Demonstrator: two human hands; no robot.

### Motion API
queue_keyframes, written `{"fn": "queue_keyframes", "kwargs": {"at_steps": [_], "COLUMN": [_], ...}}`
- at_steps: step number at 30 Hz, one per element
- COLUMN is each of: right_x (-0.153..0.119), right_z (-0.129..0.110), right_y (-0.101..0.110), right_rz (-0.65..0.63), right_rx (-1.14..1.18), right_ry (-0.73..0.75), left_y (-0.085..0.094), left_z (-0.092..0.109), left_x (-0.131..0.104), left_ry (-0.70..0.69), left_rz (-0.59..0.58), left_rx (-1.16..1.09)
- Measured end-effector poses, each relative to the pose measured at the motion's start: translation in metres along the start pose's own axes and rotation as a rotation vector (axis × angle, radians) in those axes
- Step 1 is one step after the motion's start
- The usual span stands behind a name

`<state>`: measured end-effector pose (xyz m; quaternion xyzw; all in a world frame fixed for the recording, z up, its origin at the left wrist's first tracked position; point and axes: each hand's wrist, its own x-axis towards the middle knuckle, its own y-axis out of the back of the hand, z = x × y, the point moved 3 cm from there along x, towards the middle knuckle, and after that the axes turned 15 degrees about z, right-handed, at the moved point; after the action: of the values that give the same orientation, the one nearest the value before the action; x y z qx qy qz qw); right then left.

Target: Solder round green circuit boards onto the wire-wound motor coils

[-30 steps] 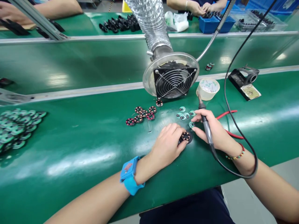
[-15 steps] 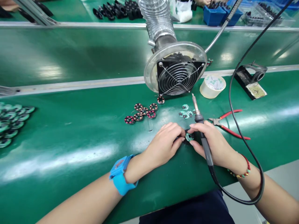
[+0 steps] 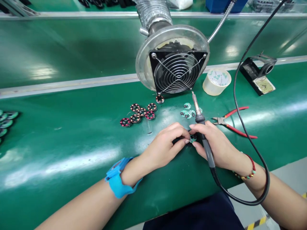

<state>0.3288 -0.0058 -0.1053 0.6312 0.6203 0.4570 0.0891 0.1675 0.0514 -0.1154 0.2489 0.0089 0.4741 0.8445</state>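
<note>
A small round green circuit board (image 3: 192, 138) sits between my two hands, with dark material partly visible around it. My left hand (image 3: 166, 145) is closed, thumb and fingertips pinching at the board's left edge. My right hand (image 3: 217, 145) carries a soldering iron (image 3: 208, 150) in its grip, the tip pointing up and away toward the fan. Its thumb and forefinger reach to the board's right side. Beyond my fingers lie several loose green circuit boards (image 3: 187, 113). Several copper-wound ring coils (image 3: 141, 111) are grouped to the left of these.
A fume extractor fan (image 3: 178, 75) hangs over the back of the green bench. Behind the iron stand a tape roll (image 3: 217, 82) and a soldering iron stand (image 3: 257, 75). Red-handled cutters (image 3: 233, 123) lie right of my hand. The iron's black cable (image 3: 240, 111) loops across my right forearm.
The camera view has tilted down and shifted slightly. Both hands stay together at the board, which my fingers have turned a little. The iron remains in my right hand.
</note>
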Motion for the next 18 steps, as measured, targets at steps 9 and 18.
{"fn": "queue_keyframes", "kwargs": {"at_steps": [9,18], "right_x": [-0.001,-0.002], "right_z": [-0.016,-0.013], "right_y": [-0.002,-0.010], "right_rz": [0.147,0.160], "right_rx": [-0.059,-0.158], "right_ry": [-0.044,-0.132], "left_y": [-0.003,-0.004], "left_z": [-0.002,-0.002], "left_x": [0.000,0.001], "left_ry": [0.076,0.122], "left_rz": [-0.003,0.016], "left_rx": [-0.016,-0.043]}}
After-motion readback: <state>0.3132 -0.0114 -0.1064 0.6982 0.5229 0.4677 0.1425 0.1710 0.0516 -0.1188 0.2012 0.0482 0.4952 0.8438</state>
